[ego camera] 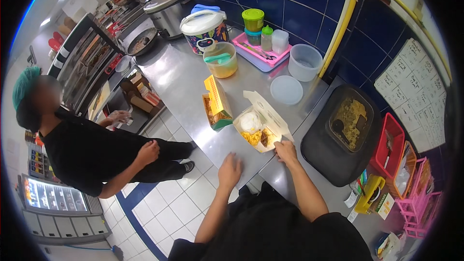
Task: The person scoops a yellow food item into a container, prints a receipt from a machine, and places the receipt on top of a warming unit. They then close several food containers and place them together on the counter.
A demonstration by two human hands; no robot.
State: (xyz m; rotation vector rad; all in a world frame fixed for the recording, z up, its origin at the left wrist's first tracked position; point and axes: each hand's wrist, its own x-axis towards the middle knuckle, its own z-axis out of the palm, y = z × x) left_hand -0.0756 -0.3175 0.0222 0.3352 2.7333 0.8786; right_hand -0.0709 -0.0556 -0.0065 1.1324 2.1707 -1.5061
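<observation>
An open paperboard meal box (286, 125) rests on the steel counter before me, its lid folded back. In it are a mound of white rice (250, 122), a yellow crumbly food (251, 138) and a dark brown piece of food (265, 139). My right hand (286, 151) grips the box at its near right corner. Over the counter's front edge, my left hand (229, 171) is slightly blurred, fingers a little apart, with nothing in it. A yellow and green carton (220, 105) stands left of the meal box, with fried-looking food visible at its open side.
Behind are a plastic tub (222, 66) of liquid, a patterned rice cooker (206, 32) and a pink tray (250, 49). A round lid (286, 90) lies near another tub (305, 63). Rightward sits a black pan (339, 163) of yellow food. A co-worker (83, 148) stands at left.
</observation>
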